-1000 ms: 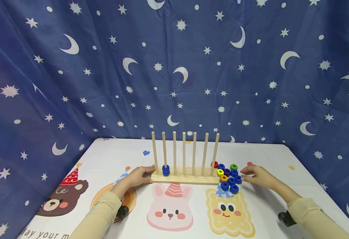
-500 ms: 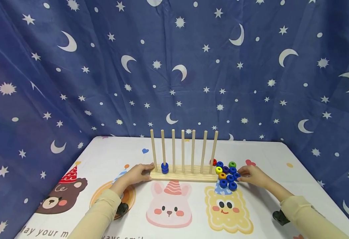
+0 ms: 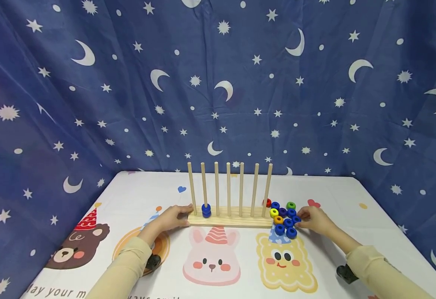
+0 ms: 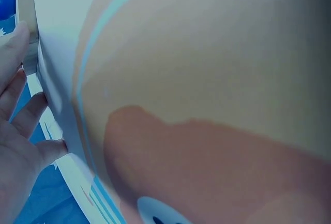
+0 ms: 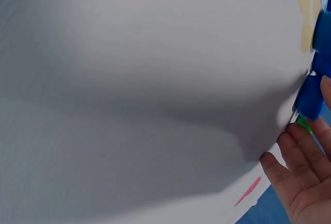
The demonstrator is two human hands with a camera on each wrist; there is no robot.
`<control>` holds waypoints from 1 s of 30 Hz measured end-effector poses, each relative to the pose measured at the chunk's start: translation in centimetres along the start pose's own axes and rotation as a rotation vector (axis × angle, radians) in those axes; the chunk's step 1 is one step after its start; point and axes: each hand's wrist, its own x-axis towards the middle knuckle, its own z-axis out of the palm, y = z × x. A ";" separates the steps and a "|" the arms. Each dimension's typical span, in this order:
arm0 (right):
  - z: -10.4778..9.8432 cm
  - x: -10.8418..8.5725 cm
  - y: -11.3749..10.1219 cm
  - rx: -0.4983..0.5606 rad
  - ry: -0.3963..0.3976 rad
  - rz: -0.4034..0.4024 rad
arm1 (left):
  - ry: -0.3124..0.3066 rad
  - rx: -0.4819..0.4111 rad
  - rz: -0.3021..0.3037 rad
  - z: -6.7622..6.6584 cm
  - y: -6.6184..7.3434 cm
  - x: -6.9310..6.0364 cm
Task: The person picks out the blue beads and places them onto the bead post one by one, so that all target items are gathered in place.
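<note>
A wooden peg rack (image 3: 231, 218) with a row of upright pegs stands on the table. Two blue beads (image 3: 206, 210) sit stacked at the bottom of its second peg from the left. My left hand (image 3: 173, 217) holds the rack's left end, thumb at the front and fingers towards the back; in the left wrist view, the thumb lies against the base (image 4: 28, 27). Off the rack's right end, my right hand (image 3: 315, 220) pinches a blue bead (image 5: 310, 97) at the right edge of a bead cluster. That bead still lies at table level.
Loose beads lie close together by the rack's right end: several blue ones (image 3: 291, 233), a red (image 3: 268, 203), a yellow (image 3: 274, 213), an orange (image 3: 278, 220), a dark purple (image 3: 283, 212) and a green (image 3: 290, 205). A printed cloth (image 3: 248, 257) covers the table; a blue curtain (image 3: 188, 104) hangs behind.
My right hand has moved slightly left, from beside the cluster onto the blue bead at its right edge. My left hand stays on the rack's end. The head view has shifted a little.
</note>
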 end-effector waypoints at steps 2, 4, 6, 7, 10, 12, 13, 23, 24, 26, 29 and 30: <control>0.1 0.0 -0.1 -0.003 -0.001 -0.015 | 0.001 -0.013 -0.008 0.0 0.1 -0.2; 0.2 0.0 -0.2 -0.009 0.001 -0.023 | 0.001 -0.019 -0.017 0.0 0.1 -0.5; 0.2 0.0 -0.3 -0.017 0.000 -0.027 | -0.002 -0.017 -0.019 0.0 0.1 -0.6; 0.2 0.1 -0.3 -0.028 -0.002 -0.030 | -0.002 -0.013 -0.017 0.0 0.1 -0.6; 0.1 0.2 -0.3 -0.049 -0.022 -0.033 | 0.002 0.003 0.000 -0.1 0.1 -0.5; 0.0 0.2 -0.3 -0.062 -0.039 -0.039 | 0.003 0.002 0.006 -0.2 0.1 -0.4; -0.1 0.2 -0.3 -0.068 -0.048 -0.046 | 0.001 0.002 0.008 -0.2 0.1 -0.3; -1.0 0.2 0.7 -0.047 -0.104 -0.108 | -0.005 -0.001 0.013 0.0 0.0 0.1; -1.0 0.2 0.8 -0.044 -0.104 -0.107 | -0.005 -0.001 0.010 0.0 0.1 0.1; -1.0 0.0 0.9 -0.025 -0.107 -0.096 | -0.005 -0.001 0.002 0.0 0.1 0.1; -1.3 -0.1 0.9 -0.016 -0.110 -0.074 | -0.004 0.000 -0.006 0.0 0.2 0.1; -1.4 -0.1 1.0 -0.016 -0.111 -0.067 | -0.005 -0.005 -0.005 0.0 0.2 0.1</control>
